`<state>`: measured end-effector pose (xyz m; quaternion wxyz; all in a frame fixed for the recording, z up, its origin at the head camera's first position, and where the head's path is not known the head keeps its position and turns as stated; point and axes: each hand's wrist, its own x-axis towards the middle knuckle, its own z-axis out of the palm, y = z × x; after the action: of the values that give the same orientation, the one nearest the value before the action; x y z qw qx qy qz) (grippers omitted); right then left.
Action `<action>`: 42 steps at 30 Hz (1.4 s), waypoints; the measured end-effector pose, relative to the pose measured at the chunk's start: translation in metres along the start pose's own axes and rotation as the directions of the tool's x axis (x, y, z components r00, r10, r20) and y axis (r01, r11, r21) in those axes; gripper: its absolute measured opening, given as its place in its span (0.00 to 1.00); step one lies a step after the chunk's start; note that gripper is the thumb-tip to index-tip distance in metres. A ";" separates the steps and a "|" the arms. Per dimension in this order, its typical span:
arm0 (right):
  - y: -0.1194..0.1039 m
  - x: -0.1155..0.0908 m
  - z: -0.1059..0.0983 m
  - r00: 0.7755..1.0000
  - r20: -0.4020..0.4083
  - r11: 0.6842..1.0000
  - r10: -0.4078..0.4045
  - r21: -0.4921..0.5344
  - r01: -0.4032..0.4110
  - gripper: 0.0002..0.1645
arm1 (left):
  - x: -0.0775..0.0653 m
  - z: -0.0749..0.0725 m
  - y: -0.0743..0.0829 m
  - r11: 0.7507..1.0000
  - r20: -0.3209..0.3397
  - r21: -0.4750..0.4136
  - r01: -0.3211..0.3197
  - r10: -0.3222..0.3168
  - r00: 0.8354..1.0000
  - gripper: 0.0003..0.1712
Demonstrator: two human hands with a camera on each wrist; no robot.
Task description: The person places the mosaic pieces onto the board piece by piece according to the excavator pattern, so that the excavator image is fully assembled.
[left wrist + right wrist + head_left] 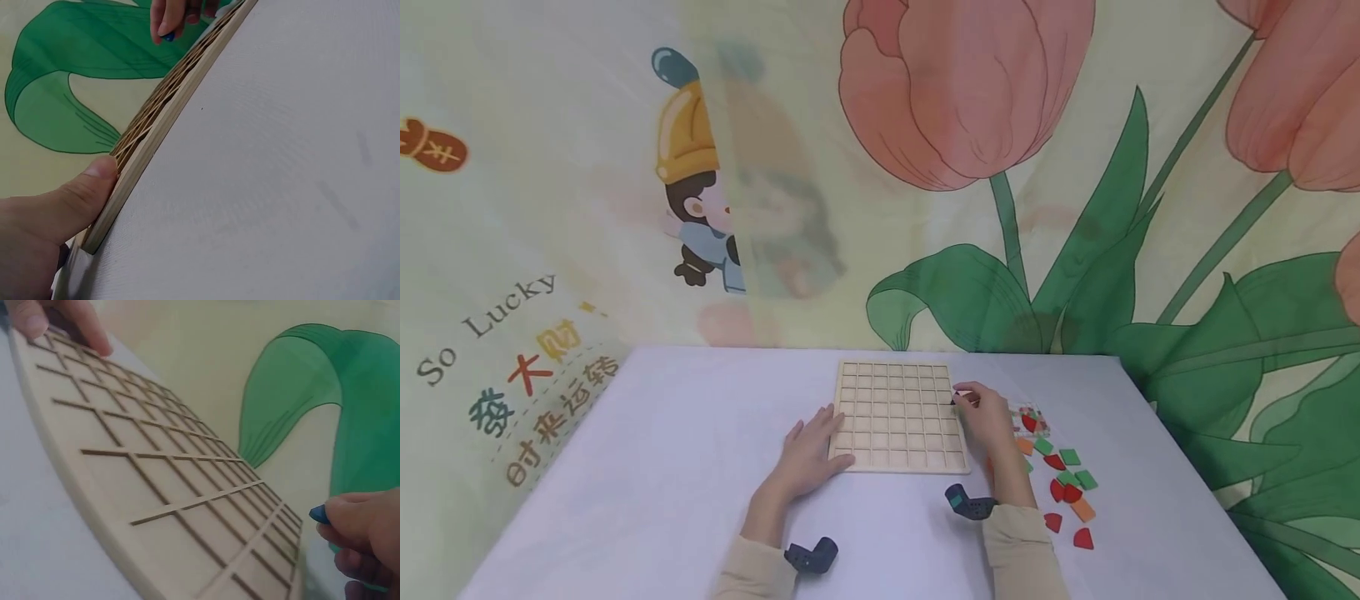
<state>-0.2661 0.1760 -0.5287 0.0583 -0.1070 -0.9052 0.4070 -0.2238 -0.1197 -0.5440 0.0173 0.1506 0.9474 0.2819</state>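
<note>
A square wooden grid board [898,417] lies on the white table. My left hand [811,452] rests at its front left corner, fingers spread along the left side and the thumb on the near edge. In the left wrist view that thumb [84,197] presses the board's rim, while the other fingers are hidden. Beside the board's right edge, my right hand [988,417] pinches a small blue piece [319,514] between thumb and index finger. The piece's tip points toward the board, and most of it is covered by the fingers. Bare compartments show across the grid.
Loose flat pieces lie right of the board: red wedges [1083,538], green pieces [1070,457] and orange pieces [1083,509]. A patterned card [1037,427] lies behind them, partly covered by a red wedge. A printed curtain [790,325] hangs behind the table.
</note>
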 end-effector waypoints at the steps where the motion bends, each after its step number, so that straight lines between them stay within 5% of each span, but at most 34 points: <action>1: 0.000 0.001 0.003 1.000 -0.006 1.000 0.012 0.002 -0.012 0.16 | -0.001 0.002 -0.001 1.000 0.007 0.000 -0.006 0.006 1.000 0.44; 10: 0.002 0.012 0.021 0.994 -0.107 0.999 0.010 -0.043 -0.014 0.12 | -0.001 -0.004 0.001 0.999 0.069 -0.002 0.035 -0.035 0.997 0.48; 17: 0.002 0.016 0.023 0.994 -0.112 0.995 -0.003 -0.097 -0.008 0.15 | -0.002 -0.010 0.001 0.999 0.101 -0.010 0.040 -0.039 0.994 0.51; 32: -0.001 0.016 0.025 0.987 -0.135 0.974 -0.087 -0.222 0.055 0.13 | -0.001 -0.011 0.000 0.999 0.092 -0.032 0.015 -0.012 0.996 0.50; 42: 0.001 0.013 0.031 0.983 -0.138 0.976 -0.118 -0.199 0.089 0.12 | -0.002 -0.011 -0.003 0.999 0.092 -0.045 0.026 -0.022 0.996 0.49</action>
<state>-0.2843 0.1574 -0.5492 0.1365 -0.0947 -0.9378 0.3050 -0.2239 -0.1284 -0.5359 0.0675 0.1514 0.9406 0.2962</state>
